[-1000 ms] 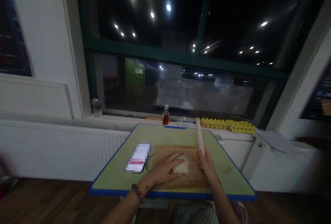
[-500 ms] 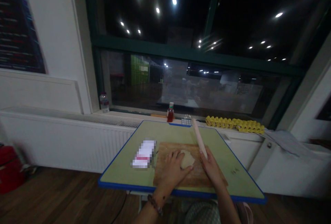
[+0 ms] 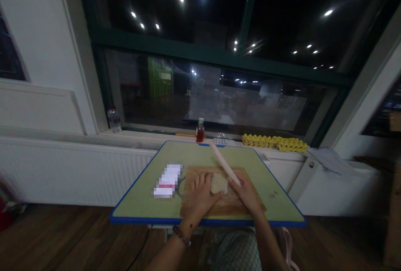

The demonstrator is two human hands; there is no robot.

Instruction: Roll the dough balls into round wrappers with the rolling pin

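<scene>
A flat, pale, roundish piece of dough lies on the wooden board. My left hand grips its left edge, the thumb along the near side and the fingers bent over the board. My right hand is closed around the near end of a pale rolling pin. The pin slants away to the upper left, its far end over the back of the table. Its near end is beside the dough's right edge; I cannot tell whether they touch.
The small green table has a blue rim. A phone with a lit, blurred screen lies left of the board, a cable by it. On the sill stand a red-filled bottle, a clear bottle and yellow egg trays.
The rolling pin has swung further left, its far end now tilting more toward the left hand's side. My right hand has come closer to the dough. The whole view has shifted slightly.
</scene>
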